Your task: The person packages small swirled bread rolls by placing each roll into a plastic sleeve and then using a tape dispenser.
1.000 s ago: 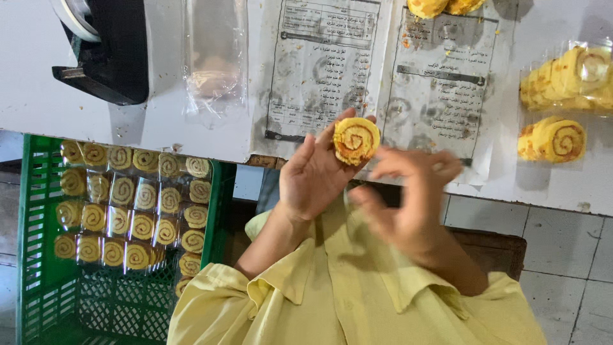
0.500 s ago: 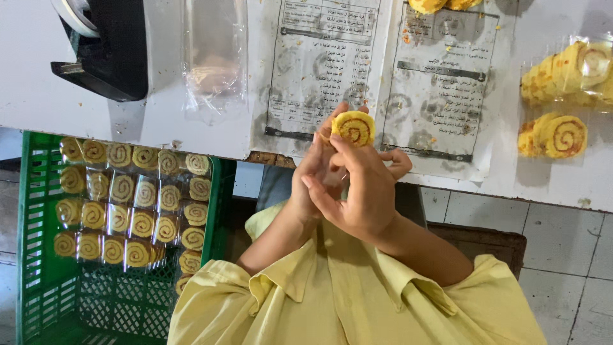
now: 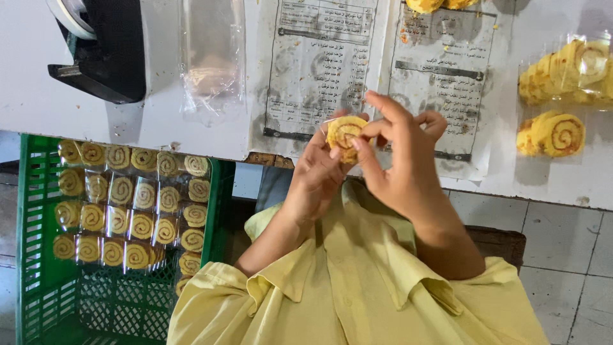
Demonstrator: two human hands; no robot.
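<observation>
A round yellow spiral pastry is held up over the edge of the white table. My left hand cradles it from below and the left, fingers curled around it. My right hand pinches its right edge with thumb and forefinger, the other fingers bent above. Something thin and clear seems to cover the pastry, but I cannot tell for sure. Both forearms rise from my yellow shirt.
A green plastic crate at the left holds rows of wrapped spiral pastries. On the table lie a black tape dispenser, clear empty bags, printed paper sheets, and more spiral pastries at the right.
My right hand came in from the right, crossed in front of my left hand, and now pinches the pastry's right edge. The pastry has tilted and sits slightly lower.
</observation>
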